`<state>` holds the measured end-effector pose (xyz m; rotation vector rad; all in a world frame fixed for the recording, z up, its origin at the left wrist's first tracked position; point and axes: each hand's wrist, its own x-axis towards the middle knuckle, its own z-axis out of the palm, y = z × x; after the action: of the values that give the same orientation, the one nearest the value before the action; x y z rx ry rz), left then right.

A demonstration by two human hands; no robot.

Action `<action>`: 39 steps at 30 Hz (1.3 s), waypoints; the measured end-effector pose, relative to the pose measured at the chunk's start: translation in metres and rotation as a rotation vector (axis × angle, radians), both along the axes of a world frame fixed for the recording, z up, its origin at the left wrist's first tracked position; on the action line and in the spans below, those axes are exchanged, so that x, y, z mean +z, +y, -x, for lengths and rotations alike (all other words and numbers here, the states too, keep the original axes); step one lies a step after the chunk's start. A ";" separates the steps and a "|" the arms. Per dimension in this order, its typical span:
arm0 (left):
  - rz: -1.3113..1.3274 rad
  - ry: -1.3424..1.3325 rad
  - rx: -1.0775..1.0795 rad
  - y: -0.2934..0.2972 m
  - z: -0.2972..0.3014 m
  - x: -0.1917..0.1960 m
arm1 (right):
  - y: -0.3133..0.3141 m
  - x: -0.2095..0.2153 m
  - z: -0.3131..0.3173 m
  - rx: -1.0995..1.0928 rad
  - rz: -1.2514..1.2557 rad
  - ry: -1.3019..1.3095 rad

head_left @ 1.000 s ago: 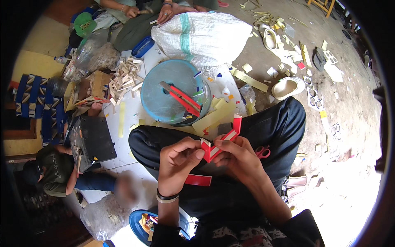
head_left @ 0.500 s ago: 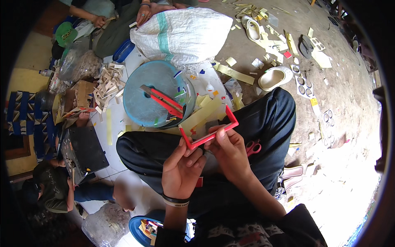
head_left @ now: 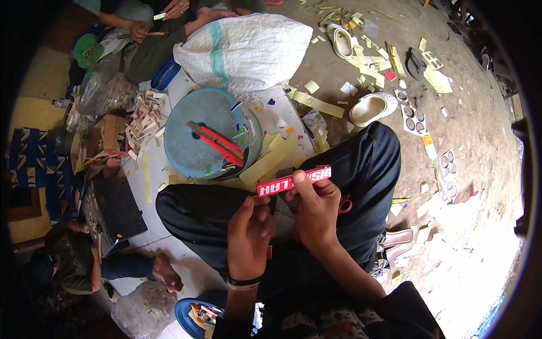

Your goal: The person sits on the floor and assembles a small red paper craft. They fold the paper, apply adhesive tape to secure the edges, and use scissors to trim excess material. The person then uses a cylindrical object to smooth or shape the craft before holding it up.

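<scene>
A red piece with white lettering is held over my lap, its flat lettered face turned up. My right hand pinches it near the middle, thumb on top and fingers beneath. Just below its left end is my left hand, fingers loosely bent and apart, slightly blurred, with nothing seen in it. Red-handled scissors lie by my right thigh, partly hidden. Ahead of my lap, a red utility knife rests on a round blue-grey tub among scraps of coloured tape.
A white woven sack stands beyond the tub. Small wooden pieces are heaped at left, near a dark box. Pale clogs and yellow paper scraps lie at right. A blue basin sits below. Other people work at left and far left.
The red piece has turned from a U shape seen open to its lettered face. My left hand has come off its left end and dropped slightly. A co-worker's hands at the top have shifted.
</scene>
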<state>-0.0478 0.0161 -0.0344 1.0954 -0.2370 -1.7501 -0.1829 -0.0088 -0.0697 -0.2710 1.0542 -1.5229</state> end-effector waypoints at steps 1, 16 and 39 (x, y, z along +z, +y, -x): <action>-0.015 -0.149 0.044 0.001 0.002 0.001 | 0.001 0.001 0.002 0.000 0.005 0.024; 1.048 -1.597 -0.056 -0.011 -0.004 0.004 | 0.003 0.026 0.005 0.075 -0.064 0.190; 0.990 -1.494 0.070 0.000 -0.029 0.004 | -0.019 0.025 0.088 0.699 0.481 0.656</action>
<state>-0.0184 0.0164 -0.0305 1.3241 -1.6915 -0.2435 -0.2712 -0.0279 -0.0448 -1.3957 0.9102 -1.0209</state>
